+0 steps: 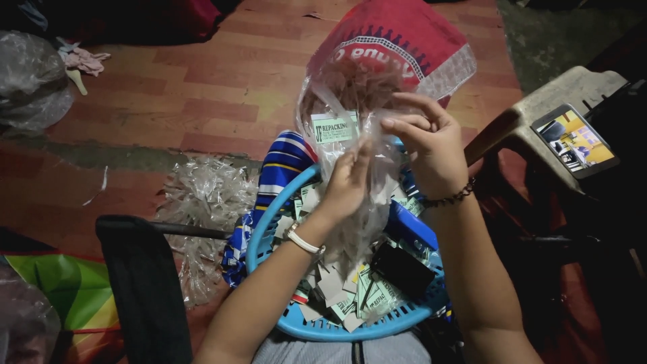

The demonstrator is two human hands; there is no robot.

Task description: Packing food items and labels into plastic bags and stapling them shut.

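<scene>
My left hand point(345, 187) and my right hand point(426, 145) hold up a clear plastic bag point(350, 94) with a brownish filling, above a round blue plastic basket point(266, 232) on my lap. A small green-and-white paper label point(333, 128) sits inside the bag's upper part, just above my left fingers. My right fingers pinch the bag's top edge. The basket holds several loose paper labels point(367, 296), a blue box point(411, 226) and a black flat object point(403, 268). A white band is on my left wrist, a dark bead bracelet on my right.
A heap of empty clear bags point(202, 202) lies on the red tiled floor to the left. A red woven sack point(394, 34) stands behind the bag. A phone with a lit screen point(574, 140) rests on a plastic stool at right. A striped cloth point(280, 168) drapes the basket's left rim.
</scene>
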